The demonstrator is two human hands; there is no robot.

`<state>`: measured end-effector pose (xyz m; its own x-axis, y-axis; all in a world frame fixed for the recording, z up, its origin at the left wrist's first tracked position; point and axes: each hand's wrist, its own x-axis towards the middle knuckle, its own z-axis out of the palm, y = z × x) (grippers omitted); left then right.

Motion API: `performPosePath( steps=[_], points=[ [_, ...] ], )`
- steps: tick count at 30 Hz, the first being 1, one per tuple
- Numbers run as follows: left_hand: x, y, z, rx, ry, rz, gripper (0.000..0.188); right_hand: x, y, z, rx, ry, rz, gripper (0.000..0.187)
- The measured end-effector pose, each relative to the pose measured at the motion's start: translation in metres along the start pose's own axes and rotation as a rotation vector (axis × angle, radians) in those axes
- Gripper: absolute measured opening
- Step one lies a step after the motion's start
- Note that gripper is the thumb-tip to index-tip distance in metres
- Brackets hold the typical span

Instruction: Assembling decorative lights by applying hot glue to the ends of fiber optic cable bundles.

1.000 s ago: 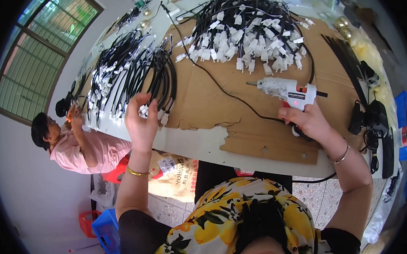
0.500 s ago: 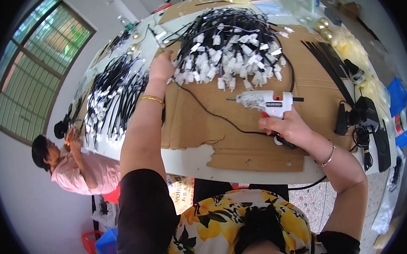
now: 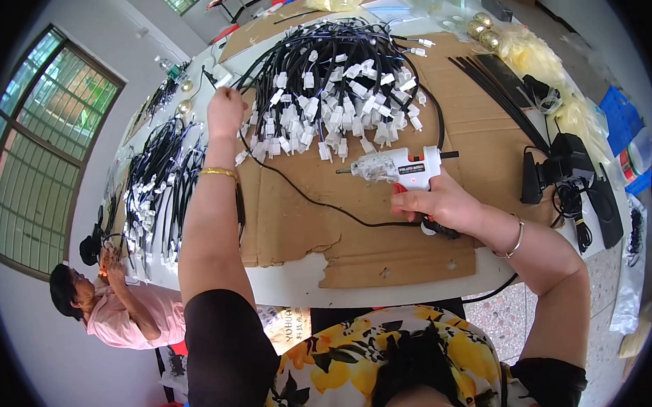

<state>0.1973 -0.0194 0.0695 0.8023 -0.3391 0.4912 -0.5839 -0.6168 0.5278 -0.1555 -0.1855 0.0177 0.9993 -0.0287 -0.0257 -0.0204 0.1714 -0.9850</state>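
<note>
My right hand (image 3: 446,204) grips a white hot glue gun (image 3: 419,167) with a red trigger. Its metal nozzle points left above the cardboard, and a black glue stick (image 3: 449,154) juts from its back. Stretched forward, my left hand (image 3: 227,113) is closed at the left edge of a big pile of black cables (image 3: 312,55). White plastic connectors (image 3: 340,112) cover the near side of that pile. A small white piece (image 3: 222,75) shows just beyond my left fingers; whatever they hold is hidden.
Brown cardboard (image 3: 393,248) covers the white table. More cables (image 3: 161,181) lie at left, where a co-worker in a pink shirt (image 3: 138,317) handles something small. On the right are black sticks (image 3: 500,98), a black device (image 3: 568,160), a coiled cord (image 3: 570,207) and gold balls (image 3: 484,29).
The whole view has shifted, so the table appears further left. My right hand still grips the glue gun, and my left hand remains closed beside the cable pile.
</note>
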Motion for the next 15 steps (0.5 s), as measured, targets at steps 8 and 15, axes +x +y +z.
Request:
performPosePath(
  steps=[8,15],
  points=[
    [-0.078,0.098,-0.009,-0.795,-0.436,-0.389,0.028,-0.004,0.002,0.001,0.011,0.008,-0.067,0.013],
    [-0.158,0.104,0.000,-1.148,-0.719,-0.442,0.024,-0.009,-0.008,0.003,0.047,0.109,-0.186,0.016]
  ],
)
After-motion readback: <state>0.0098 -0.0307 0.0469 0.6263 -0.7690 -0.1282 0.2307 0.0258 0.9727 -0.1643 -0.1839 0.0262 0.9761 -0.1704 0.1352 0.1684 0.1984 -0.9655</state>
